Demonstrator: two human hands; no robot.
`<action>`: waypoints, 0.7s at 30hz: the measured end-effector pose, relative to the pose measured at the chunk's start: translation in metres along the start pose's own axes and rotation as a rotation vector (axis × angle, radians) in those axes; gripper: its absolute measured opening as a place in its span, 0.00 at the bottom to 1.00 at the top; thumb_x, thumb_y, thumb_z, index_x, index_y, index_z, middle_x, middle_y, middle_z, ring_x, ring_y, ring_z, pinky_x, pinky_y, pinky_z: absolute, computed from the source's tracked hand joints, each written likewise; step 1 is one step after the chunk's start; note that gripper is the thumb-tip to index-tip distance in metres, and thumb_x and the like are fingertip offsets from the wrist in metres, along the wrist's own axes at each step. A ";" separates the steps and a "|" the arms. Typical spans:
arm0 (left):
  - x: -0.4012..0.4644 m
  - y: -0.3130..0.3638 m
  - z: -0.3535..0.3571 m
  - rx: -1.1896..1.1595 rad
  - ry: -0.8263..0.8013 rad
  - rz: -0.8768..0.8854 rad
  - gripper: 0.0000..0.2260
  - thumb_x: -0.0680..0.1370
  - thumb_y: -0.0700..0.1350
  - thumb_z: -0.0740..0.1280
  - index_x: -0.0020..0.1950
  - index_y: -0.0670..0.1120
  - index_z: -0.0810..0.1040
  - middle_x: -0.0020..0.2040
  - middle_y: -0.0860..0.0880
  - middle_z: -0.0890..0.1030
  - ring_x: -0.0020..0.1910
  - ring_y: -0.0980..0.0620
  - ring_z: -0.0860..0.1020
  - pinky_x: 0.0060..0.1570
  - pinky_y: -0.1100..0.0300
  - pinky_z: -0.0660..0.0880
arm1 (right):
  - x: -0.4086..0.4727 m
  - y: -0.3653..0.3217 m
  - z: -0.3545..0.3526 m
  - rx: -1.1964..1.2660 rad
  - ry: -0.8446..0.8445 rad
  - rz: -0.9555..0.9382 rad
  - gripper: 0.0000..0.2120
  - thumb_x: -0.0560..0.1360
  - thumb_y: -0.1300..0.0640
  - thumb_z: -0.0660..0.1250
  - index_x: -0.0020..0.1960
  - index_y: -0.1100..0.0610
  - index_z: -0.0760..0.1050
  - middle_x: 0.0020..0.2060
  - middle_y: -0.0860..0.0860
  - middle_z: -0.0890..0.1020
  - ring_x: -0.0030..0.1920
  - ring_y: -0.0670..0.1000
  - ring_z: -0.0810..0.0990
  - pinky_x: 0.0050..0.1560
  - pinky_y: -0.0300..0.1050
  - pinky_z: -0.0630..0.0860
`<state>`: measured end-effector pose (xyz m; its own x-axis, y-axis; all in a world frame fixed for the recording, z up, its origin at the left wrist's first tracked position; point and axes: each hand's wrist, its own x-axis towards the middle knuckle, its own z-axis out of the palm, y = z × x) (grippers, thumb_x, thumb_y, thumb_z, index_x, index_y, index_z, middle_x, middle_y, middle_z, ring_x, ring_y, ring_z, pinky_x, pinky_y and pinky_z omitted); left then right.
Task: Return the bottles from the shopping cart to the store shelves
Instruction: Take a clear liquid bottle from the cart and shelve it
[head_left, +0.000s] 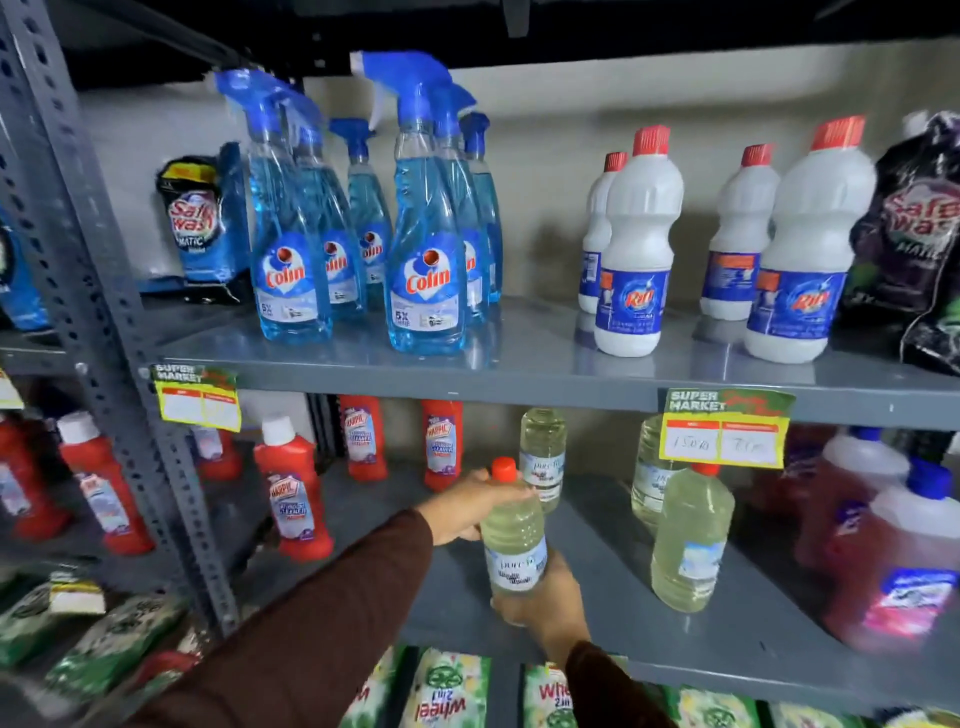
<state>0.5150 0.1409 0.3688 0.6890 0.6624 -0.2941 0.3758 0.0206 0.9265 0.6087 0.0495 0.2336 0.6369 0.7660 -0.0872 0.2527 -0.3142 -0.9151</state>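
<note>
A clear bottle of pale yellow liquid with a red cap (513, 535) stands upright over the middle grey shelf (597, 587). My left hand (467, 506) grips its shoulder just below the cap. My right hand (545, 603) cups its base from the front. Whether the base touches the shelf is hidden by my fingers. Three matching pale bottles stand on the same shelf: one behind (543, 452), one at the right front (691, 540), one behind a price tag (649, 483). The shopping cart is out of view.
Red Harpic bottles (293, 499) stand to the left on the same shelf, pink detergent jugs (904, 561) to the right. The upper shelf carries blue Colin sprayers (426, 218) and white Rin bottles (636, 244). Green Wheel packets (447, 691) lie below. A grey upright post (104, 312) stands left.
</note>
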 end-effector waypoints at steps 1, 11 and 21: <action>0.007 -0.001 0.002 -0.045 0.014 0.004 0.06 0.74 0.49 0.72 0.50 0.53 0.81 0.38 0.56 0.87 0.35 0.61 0.84 0.29 0.70 0.76 | 0.008 0.006 0.001 0.039 0.011 0.008 0.28 0.55 0.58 0.81 0.51 0.46 0.75 0.41 0.39 0.83 0.45 0.45 0.83 0.42 0.36 0.78; 0.061 0.004 0.019 -0.059 0.045 0.029 0.08 0.71 0.47 0.74 0.49 0.53 0.83 0.44 0.56 0.87 0.40 0.62 0.84 0.33 0.68 0.77 | 0.050 0.014 0.008 0.174 0.078 0.067 0.33 0.59 0.58 0.81 0.60 0.52 0.72 0.44 0.42 0.80 0.43 0.43 0.79 0.36 0.28 0.70; 0.062 -0.008 0.019 -0.179 -0.088 0.129 0.19 0.75 0.47 0.71 0.66 0.48 0.77 0.63 0.50 0.81 0.62 0.53 0.80 0.59 0.62 0.74 | 0.054 0.009 0.004 0.196 0.100 0.011 0.43 0.57 0.62 0.84 0.66 0.59 0.67 0.60 0.54 0.77 0.60 0.54 0.80 0.60 0.49 0.78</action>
<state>0.5667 0.1675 0.3381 0.7787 0.6002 -0.1830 0.1711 0.0775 0.9822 0.6425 0.0905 0.2194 0.7100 0.7010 -0.0668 0.1054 -0.1996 -0.9742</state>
